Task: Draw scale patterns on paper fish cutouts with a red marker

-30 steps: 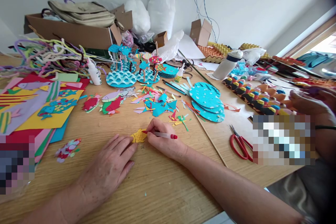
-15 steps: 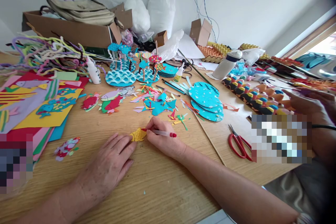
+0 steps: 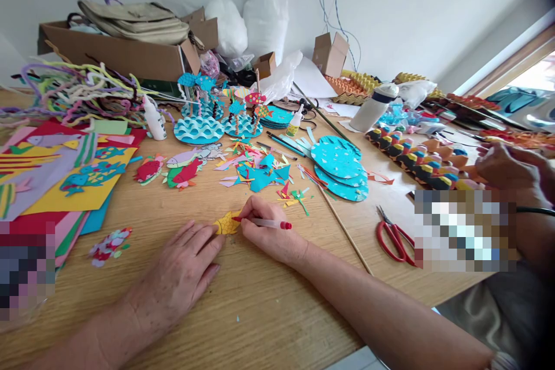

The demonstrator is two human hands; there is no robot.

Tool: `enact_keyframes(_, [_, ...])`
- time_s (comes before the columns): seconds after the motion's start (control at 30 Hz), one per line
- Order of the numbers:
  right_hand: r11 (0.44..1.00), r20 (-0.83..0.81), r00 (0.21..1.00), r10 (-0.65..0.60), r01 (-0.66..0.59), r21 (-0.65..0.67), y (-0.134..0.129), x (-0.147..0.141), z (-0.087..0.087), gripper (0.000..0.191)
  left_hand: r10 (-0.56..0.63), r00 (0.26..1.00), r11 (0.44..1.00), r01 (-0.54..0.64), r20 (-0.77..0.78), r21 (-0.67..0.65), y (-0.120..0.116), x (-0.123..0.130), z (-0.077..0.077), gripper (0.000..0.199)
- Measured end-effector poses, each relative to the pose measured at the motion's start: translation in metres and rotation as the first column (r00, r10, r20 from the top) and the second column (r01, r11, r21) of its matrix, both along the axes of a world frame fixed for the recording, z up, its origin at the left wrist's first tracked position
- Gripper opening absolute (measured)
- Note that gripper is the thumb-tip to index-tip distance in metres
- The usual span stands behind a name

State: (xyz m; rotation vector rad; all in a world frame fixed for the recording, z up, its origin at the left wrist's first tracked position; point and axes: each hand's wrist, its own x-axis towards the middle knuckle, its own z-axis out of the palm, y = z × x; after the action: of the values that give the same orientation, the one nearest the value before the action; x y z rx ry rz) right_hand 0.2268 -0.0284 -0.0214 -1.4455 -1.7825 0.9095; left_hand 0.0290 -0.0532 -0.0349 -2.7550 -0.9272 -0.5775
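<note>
A small yellow paper fish [image 3: 226, 224] with drawn scale lines lies on the wooden table between my hands. My left hand [image 3: 184, 263] rests palm down, its fingertips pressing the fish's left end. Its fingers are stretched out and close together. Gripped in my right hand [image 3: 272, 230] is a red pen [image 3: 266, 223], the tip touching the fish's right part. Small paper cutouts [image 3: 110, 245] lie left of my left hand. Beyond the hands are coloured paper scraps [image 3: 262, 173] and red and green paper fish [image 3: 184, 173].
Red-handled scissors [image 3: 395, 240] and a thin wooden stick [image 3: 347, 231] lie to the right. Blue paper discs [image 3: 338, 162], glue bottles [image 3: 155, 118] and fish models [image 3: 199, 129] stand farther back. Coloured sheets [image 3: 87, 202] cover the left. Another person's hands [image 3: 511, 170] are at the far right.
The pen tip has shifted very slightly left on the yellow fish. The other person's hands at the far right have drawn closer together. My left hand has hardly moved.
</note>
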Motion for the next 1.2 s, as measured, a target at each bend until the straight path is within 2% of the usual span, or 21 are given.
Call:
enact_keyframes(0.43, [0.999,0.019,1.0,0.02,-0.021,0.027,0.0001,0.0003,0.0003,0.01,-0.005,1.0,1.0,0.005,-0.01,0.02,-0.0006,-0.0006,0.0006,0.027])
enact_keyframes(0.77, [0.999,0.023,0.999,0.035,-0.036,0.012,-0.0018,0.0023,0.0031,0.013,0.021,1.0,0.999,-0.022,-0.02,-0.04,-0.0004,-0.0013,-0.0016,0.029])
enact_keyframes(1.2, [0.998,-0.003,0.998,0.06,-0.06,-0.015,-0.0024,0.0031,0.0001,0.013,0.017,1.0,0.999,-0.018,-0.019,-0.05,-0.0004,-0.0022,-0.0027,0.03])
